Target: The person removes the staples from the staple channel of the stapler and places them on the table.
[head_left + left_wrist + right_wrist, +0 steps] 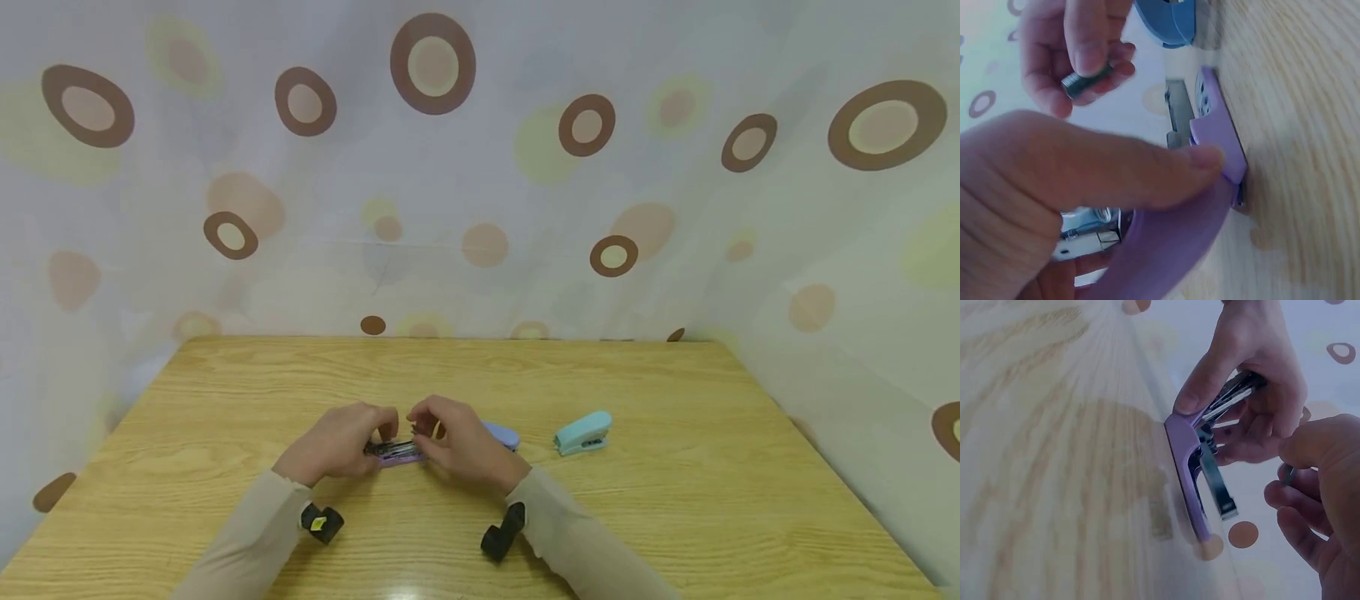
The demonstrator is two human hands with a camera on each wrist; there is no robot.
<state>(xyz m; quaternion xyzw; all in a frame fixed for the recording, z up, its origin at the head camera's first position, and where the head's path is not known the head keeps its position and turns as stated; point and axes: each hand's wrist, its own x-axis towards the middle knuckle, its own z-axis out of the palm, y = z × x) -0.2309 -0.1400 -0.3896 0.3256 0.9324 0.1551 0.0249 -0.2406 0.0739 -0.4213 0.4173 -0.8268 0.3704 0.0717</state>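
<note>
A purple stapler [1182, 444] lies opened wide on the table, its metal magazine [1217, 478] exposed between base and swung-back top. My left hand [337, 442] grips it near the hinge, the thumb pressing on the purple body [1166, 244] in the left wrist view. Just above the magazine, my right hand [461, 442] pinches a short dark strip of staples [1085, 81] between thumb and fingers. The strip is apart from the stapler. In the head view, the fingers hide much of the purple stapler.
A periwinkle-blue stapler [501, 435] shows partly behind the right hand. Farther right stands a light turquoise stapler [583, 433]. The wooden table [637, 525] meets a patterned curtain [480, 183] at its back and sides.
</note>
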